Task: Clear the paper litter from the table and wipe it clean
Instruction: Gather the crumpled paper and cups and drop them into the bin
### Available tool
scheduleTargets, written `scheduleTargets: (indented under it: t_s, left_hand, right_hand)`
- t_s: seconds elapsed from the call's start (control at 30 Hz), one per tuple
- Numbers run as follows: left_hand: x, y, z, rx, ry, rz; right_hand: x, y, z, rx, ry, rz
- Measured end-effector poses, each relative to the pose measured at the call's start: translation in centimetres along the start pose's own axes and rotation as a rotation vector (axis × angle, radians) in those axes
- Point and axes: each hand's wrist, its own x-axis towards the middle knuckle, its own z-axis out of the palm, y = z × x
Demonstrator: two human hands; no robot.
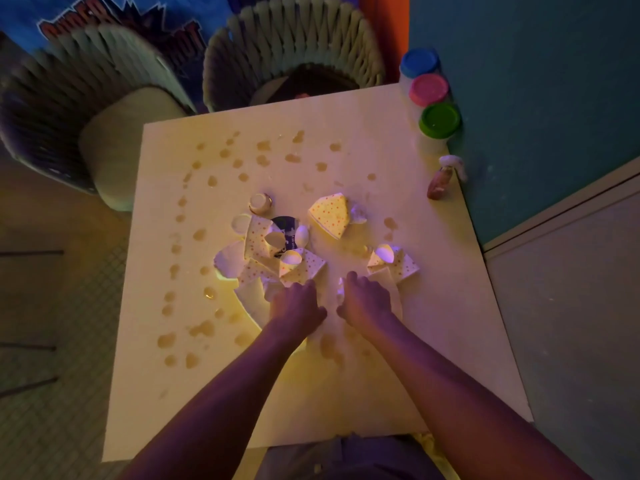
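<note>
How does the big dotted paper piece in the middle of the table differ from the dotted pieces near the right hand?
The big dotted paper piece lies alone as one wide wedge, well away from both hands. The dotted pieces by the right hand are smaller, folded into a cluster, with a cup-like scrap on top, and lie just beyond the right hand. Both are pale paper with small dots, lying on the stained table.

Dotted paper scraps (329,217) mid-table (450,341)
</note>
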Motion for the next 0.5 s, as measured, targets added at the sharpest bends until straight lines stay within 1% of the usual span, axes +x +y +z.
scheduleTargets:
  t_s: [0.13,0.27,0.33,0.43,0.5]
  left_hand:
    - [0.4,0.7,-0.2,0.158,-0.026,0.015]
    - [0.9,0.7,-0.1,0.167,-0.039,0.057]
    - [0.8,0.6,-0.1,0.137,-0.050,0.072]
    - [0.8,0.5,-0.2,0.094,-0.081,0.087]
    - [1.1,0.4,-0.5,-0.004,-0.085,0.088]
  right_hand:
    - [0.2,0.1,0.4,-0.026,0.062,-0.027]
    - [0.2,1.0,0.4,0.027,0.069,-0.056]
    - [0.1,1.3,0.2,0.113,0.073,-0.037]
    - [-0.1,1.9,-0.4,0.325,0.085,0.040]
    - [0.0,2.6,-0.9,0.434,0.082,0.082]
